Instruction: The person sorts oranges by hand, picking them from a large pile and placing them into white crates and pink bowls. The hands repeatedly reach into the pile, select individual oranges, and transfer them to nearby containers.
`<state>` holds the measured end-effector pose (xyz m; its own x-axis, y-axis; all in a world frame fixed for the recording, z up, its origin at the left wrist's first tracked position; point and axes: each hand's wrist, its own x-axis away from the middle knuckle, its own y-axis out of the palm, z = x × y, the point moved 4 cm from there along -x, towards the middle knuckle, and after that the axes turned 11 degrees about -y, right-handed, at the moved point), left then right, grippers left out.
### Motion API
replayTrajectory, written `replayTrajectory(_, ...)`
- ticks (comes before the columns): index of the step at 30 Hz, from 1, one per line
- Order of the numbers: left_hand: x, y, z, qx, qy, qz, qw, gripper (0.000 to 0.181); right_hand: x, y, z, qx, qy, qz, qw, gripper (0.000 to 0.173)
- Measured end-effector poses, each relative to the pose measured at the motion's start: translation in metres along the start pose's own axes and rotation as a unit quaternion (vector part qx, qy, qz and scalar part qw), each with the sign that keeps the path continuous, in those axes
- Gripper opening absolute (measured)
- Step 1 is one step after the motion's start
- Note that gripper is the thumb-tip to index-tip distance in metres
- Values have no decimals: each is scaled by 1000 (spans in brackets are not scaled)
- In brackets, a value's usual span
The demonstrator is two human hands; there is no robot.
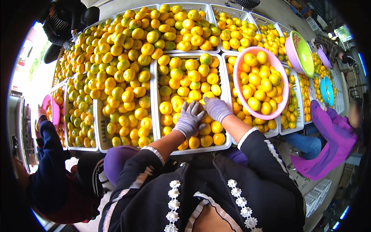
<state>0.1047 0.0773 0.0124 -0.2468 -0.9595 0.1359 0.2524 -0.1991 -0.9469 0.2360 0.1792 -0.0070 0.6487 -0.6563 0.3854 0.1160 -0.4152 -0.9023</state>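
Observation:
Both my hands wear light purple-grey knitted gloves and reach into a white plastic crate (155,116) of yellow-orange mandarins (194,76). My left hand (189,119) lies palm down over the fruit near the crate's middle, its fingers somewhat spread. Just right of it, my right hand (217,109) rests with its fingertips curled down on the mandarins; whether it grips one is hidden. The two hands nearly meet at the fingertips. A pink basin (285,100) full of mandarins stands on the crate to the right.
More crates of greenish and orange mandarins (127,97) surround mine, heaped high at the left. Green (308,59) and blue (327,91) basins stand farther right. Co-workers are at the left (49,162), upper left (62,26), right (327,142) and upper right (327,43).

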Motion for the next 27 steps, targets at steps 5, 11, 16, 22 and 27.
replayTrajectory(5, -14, 13, -6, 54, 66, 59, 995, 53, -11, -45, -3, 43, -50, -118, 991, 40)
replayTrajectory(11, -12, 9, -3, 74, 70, 42, 994, 58, -104, -138, -9, -105, 44, 200, 973, 66)
replayTrajectory(16, -15, 8, -1, 44, 75, 24, 996, 56, -131, -120, 15, -177, 89, 153, 968, 56)
replayTrajectory(22, -16, 11, 12, 20, 8, -2, 1000, 54, 57, -26, 14, -230, 16, 227, 946, 53)
replayTrajectory(27, -22, 9, 17, -33, 7, -19, 999, 55, 79, 6, 30, -180, 11, 164, 970, 65)
